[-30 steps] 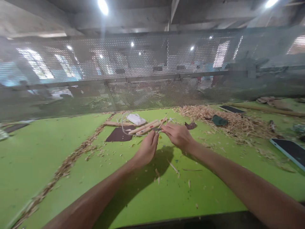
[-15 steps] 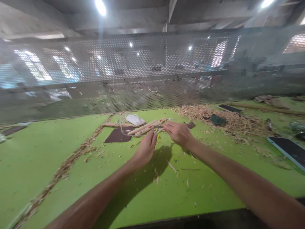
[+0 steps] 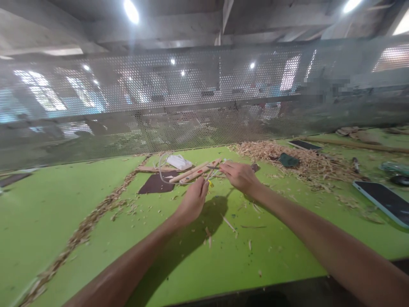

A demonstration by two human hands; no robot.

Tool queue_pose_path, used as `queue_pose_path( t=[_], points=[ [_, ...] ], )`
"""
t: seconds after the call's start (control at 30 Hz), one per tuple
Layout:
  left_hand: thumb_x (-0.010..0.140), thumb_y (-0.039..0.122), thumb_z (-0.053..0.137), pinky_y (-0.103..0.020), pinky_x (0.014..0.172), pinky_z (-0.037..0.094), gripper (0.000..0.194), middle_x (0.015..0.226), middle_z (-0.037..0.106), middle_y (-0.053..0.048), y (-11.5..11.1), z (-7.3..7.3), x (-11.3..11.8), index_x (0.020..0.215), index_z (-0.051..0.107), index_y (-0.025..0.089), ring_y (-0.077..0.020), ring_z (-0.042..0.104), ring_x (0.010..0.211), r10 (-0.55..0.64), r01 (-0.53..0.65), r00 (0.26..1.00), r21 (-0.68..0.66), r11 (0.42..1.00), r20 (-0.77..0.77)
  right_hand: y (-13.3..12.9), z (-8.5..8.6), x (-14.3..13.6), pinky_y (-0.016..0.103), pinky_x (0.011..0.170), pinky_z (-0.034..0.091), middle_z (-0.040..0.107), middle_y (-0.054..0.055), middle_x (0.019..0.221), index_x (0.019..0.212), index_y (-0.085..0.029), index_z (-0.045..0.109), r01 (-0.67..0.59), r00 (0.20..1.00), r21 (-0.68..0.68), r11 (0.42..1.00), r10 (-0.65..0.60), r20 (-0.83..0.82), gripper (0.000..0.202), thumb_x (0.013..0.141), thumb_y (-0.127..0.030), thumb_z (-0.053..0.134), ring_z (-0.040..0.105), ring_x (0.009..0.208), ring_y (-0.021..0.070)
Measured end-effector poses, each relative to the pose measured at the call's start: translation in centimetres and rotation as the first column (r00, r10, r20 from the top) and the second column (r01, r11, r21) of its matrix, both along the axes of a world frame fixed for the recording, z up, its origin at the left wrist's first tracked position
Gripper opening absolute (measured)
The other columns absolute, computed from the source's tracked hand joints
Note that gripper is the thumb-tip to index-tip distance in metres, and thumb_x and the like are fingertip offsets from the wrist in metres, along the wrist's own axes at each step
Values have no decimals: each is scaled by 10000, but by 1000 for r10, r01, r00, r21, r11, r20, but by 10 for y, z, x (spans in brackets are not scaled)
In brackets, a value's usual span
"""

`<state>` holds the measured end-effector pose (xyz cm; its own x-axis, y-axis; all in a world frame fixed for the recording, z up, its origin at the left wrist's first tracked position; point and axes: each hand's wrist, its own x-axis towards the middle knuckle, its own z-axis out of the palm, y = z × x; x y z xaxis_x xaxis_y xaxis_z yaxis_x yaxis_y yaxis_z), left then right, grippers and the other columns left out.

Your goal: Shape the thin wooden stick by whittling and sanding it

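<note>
i see left hand (image 3: 194, 199) pinched on a thin yellow-tipped tool (image 3: 209, 175), right hand (image 3: 240, 176) closed at its far end; wooden sticks (image 3: 194, 171) untouched, shavings (image 3: 300, 164) already heaped on the counter (image 3: 47, 204).

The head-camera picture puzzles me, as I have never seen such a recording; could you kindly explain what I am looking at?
There is no machine here. A person wears a camera on the head, looking forward and down, so the two bare arms reaching in from the bottom are their own.

The left hand and the right hand meet over a green table. Between them they pinch something thin with a small yellow part; it is too small to name. Just beyond lie pale wooden sticks, a dark brown patch, a white cord and a white pack.

Wood shavings are heaped on the right, and a thinner line runs on the left. A phone lies at the right edge. A perforated metal screen stands behind the table.
</note>
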<state>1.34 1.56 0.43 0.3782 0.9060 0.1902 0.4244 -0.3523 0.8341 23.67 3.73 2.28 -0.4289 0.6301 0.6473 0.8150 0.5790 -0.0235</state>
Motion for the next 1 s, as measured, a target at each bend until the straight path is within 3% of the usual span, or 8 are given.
queue_pose_path(
  t=[0.27, 0.4, 0.5, 0.6, 0.7, 0.77, 0.9, 1.0],
  points=[
    [1071, 413, 356, -271, 524, 241, 322, 657, 408, 46, -7, 4, 0, 791, 379, 256, -145, 351, 547, -10, 12, 996, 16, 1000, -86, 11, 3, 23, 257, 502, 283, 707, 87, 822, 1038, -122, 790, 48, 984, -47, 998, -56, -170, 380, 1084, -275, 446, 463, 594, 139],
    [1055, 446, 358, -258, 514, 234, 321, 652, 356, 67, -3, 1, 0, 796, 363, 257, -129, 320, 533, -65, 66, 998, -30, 997, 21, 12, 3, 27, 268, 555, 344, 726, 107, 891, 1063, -145, 800, 48, 946, -63, 997, -65, -317, 358, 1055, -338, 498, 532, 654, 162],
    [1031, 502, 380, -245, 507, 261, 347, 659, 342, 74, 0, -1, -1, 789, 369, 254, -117, 311, 535, -142, 155, 978, -77, 985, 152, 11, 5, 27, 302, 656, 446, 745, 124, 990, 1066, -167, 794, 23, 889, -83, 996, -59, -454, 364, 1032, -401, 516, 625, 807, 210],
    [1009, 575, 394, -245, 485, 298, 395, 646, 368, 75, 1, 0, -5, 784, 396, 251, -114, 338, 516, -213, 241, 957, -133, 961, 195, 10, 9, 27, 304, 624, 464, 719, 95, 851, 995, -156, 774, -37, 819, -153, 987, -57, -570, 411, 1018, -488, 534, 612, 718, 193],
    [1017, 593, 368, -260, 486, 340, 433, 622, 426, 59, 2, 2, -9, 766, 427, 246, -126, 385, 509, -256, 276, 957, -154, 949, 138, 6, 13, 26, 258, 483, 339, 586, 9, 645, 867, -156, 711, -250, 673, -350, 903, -97, -733, 360, 958, -497, 642, 434, 503, 110],
    [1030, 546, 356, -269, 511, 357, 421, 629, 451, 48, 2, 3, -11, 750, 437, 241, -133, 408, 528, -278, 288, 957, -141, 947, 88, 3, 15, 23, 242, 454, 276, 556, -10, 645, 838, -164, 672, -378, 583, -420, 825, -140, -801, 334, 911, -488, 705, 380, 480, 84],
    [1009, 440, 451, -272, 573, 344, 309, 692, 481, 36, 0, 6, -12, 783, 459, 230, -145, 433, 606, -253, 251, 967, -53, 967, -32, -5, 19, 13, 224, 438, 266, 553, -19, 642, 816, -172, 647, -454, 553, -456, 766, -159, -818, 409, 853, -560, 772, 379, 477, 76],
    [1023, 452, 468, -263, 566, 325, 271, 719, 470, 44, -4, 5, -10, 871, 470, 228, -141, 408, 609, -228, 228, 974, -49, 972, 12, -13, 23, 2, 213, 446, 271, 504, -52, 596, 820, -174, 622, -523, 519, -471, 710, -173, -837, 443, 824, -571, 819, 383, 483, 76]
  ],
)
